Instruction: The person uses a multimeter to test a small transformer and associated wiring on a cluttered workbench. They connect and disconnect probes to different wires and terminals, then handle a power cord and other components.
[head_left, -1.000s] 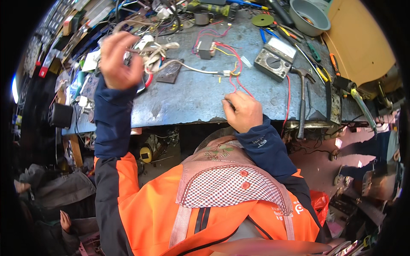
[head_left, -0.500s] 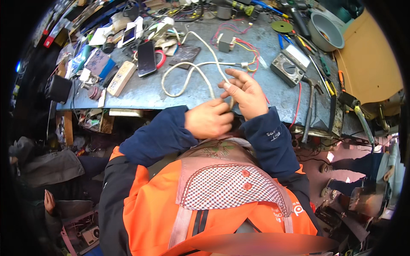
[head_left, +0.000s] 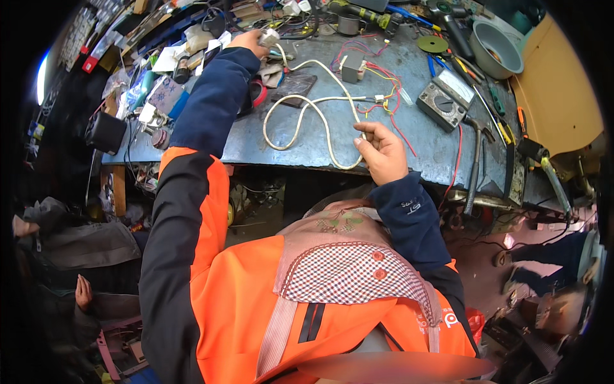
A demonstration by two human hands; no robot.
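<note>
A white cable (head_left: 299, 131) lies in loops on the blue-grey workbench (head_left: 249, 148). My right hand (head_left: 384, 153) is closed near the front edge, with the cable pinched between thumb and fingers. My left hand (head_left: 248, 43) reaches to the far left part of the bench, its fingers closed on a white plug-like piece (head_left: 270, 37) at the cable's far end. The cable's other end runs right to a connector beside a small grey transformer (head_left: 352, 67) with red and yellow wires (head_left: 391, 80).
An analog multimeter (head_left: 442, 101), a hammer (head_left: 476, 150) and a grey bowl (head_left: 495, 48) stand at right. A red tape roll (head_left: 259, 93) and a dark flat plate (head_left: 294, 88) lie left of centre. Clutter covers the back. Other people are at both sides.
My left hand has left the spot beside my right hand and reached far left to the white plug-like piece. My right hand keeps the cable. The view has shifted slightly.
</note>
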